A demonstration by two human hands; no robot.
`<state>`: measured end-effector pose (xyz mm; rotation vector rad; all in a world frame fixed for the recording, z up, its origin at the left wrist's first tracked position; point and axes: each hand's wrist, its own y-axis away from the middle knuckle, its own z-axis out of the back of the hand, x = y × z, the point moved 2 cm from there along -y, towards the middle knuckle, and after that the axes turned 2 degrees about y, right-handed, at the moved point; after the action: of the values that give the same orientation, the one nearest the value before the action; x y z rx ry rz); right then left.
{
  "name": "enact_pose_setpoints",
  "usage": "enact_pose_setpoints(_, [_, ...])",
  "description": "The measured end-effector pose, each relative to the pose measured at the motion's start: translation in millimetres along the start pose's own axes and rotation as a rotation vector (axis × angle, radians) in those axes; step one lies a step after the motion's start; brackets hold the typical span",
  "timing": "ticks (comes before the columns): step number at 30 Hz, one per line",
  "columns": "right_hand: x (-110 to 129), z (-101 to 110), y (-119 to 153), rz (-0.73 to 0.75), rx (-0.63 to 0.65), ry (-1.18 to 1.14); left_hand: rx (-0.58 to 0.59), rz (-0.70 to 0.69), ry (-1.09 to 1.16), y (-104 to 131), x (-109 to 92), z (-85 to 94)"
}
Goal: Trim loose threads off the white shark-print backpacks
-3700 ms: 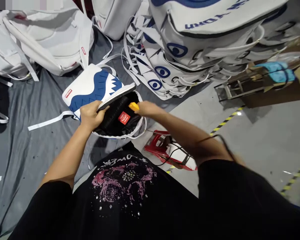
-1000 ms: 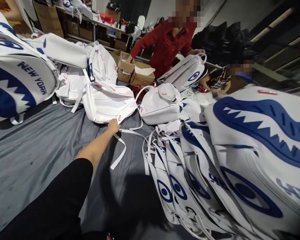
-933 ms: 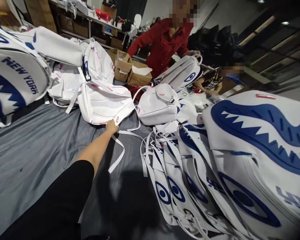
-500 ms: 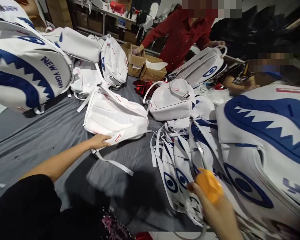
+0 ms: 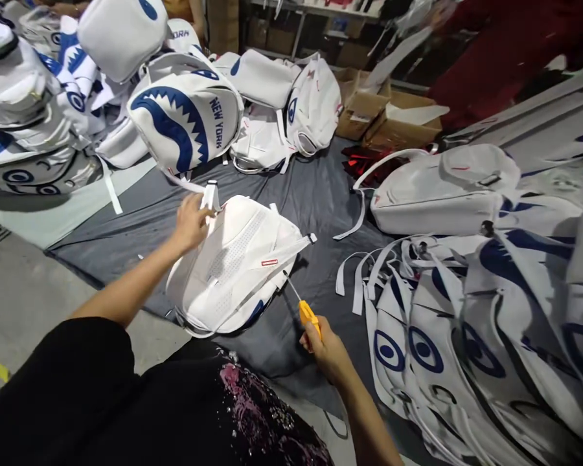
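Observation:
On the grey cloth a white backpack [image 5: 238, 252] lies with its strap side up. My left hand [image 5: 193, 223] is closed on a white strap at its far left edge, where a buckle sticks up. The fingers of my right hand [image 5: 318, 340] wrap round an orange-handled tool [image 5: 308, 314] with a thin metal shaft. The shaft's tip is at the backpack's right side, by a strap end; whether it touches is hard to tell. A second shoulder strap [image 5: 291, 249] with a small red label crosses the bag's right part.
Several white bags with blue eyes [image 5: 422, 349] stand in a row at right. A shark-mouth backpack [image 5: 184, 120] and more bags stand beyond, with a pile [image 5: 29, 129] at far left. Cardboard boxes [image 5: 403, 133] stand at the back. A person in a red sleeve [image 5: 490, 52] is behind them.
The view has swung left. The backpack is turned and nearer to me. My left hand went from its near edge to its far left edge, and my right hand brought the orange-handled tool to it.

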<state>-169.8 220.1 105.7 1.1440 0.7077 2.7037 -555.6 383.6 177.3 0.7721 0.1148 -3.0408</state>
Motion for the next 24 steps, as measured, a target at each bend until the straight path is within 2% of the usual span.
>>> enact_pose_setpoints(2, [11.2, -8.5, -3.8, 0.050, 0.024, -0.116, 0.114, 0.226, 0.064, 43.1, 7.2, -24.4])
enact_pose_setpoints(4, [28.3, -15.1, -13.0, 0.104, 0.043, -0.198, 0.154, 0.339, 0.046, 81.4, 14.5, -51.1])
enact_pose_setpoints(6, [52.9, -20.2, -28.9, 0.119, 0.076, -0.239, 0.092, 0.463, 0.027, 106.3, 25.9, -72.0])
enact_pose_setpoints(8, [83.9, -21.8, -52.4, 0.098, 0.095, -0.235, 0.028, 0.578, 0.083, 116.4, 41.2, -83.1])
enact_pose_setpoints(11, [133.7, -15.2, -99.5, 0.067, 0.078, -0.143, 0.024, 0.622, 0.244, 115.3, 64.5, -81.3])
enact_pose_setpoints(14, [173.3, -4.8, -145.3, 0.016, 0.043, 0.027, 0.089, 0.560, 0.445, 115.7, 82.2, -68.4])
enact_pose_setpoints(16, [191.0, -3.5, -163.5, -0.024, 0.050, 0.127, 0.144, 0.502, 0.679, 117.7, 91.7, -61.3])
enact_pose_setpoints(18, [203.4, -10.4, -168.0, -0.024, 0.185, 0.185, 0.221, 0.501, 1.029, 115.1, 102.3, -59.3])
enact_pose_setpoints(20, [212.2, -18.9, -162.3, -0.014, 0.326, 0.212, 0.332, 0.622, 1.310, 105.2, 116.3, -63.0])
enact_pose_setpoints(22, [219.1, -22.3, -153.5, -0.041, 0.332, 0.259, 0.445, 0.784, 1.362, 90.6, 133.0, -70.3])
enact_pose_setpoints(24, [226.3, -23.8, -145.2, -0.060, 0.367, 0.289, 0.514, 0.872, 1.310, 75.7, 148.8, -78.1])
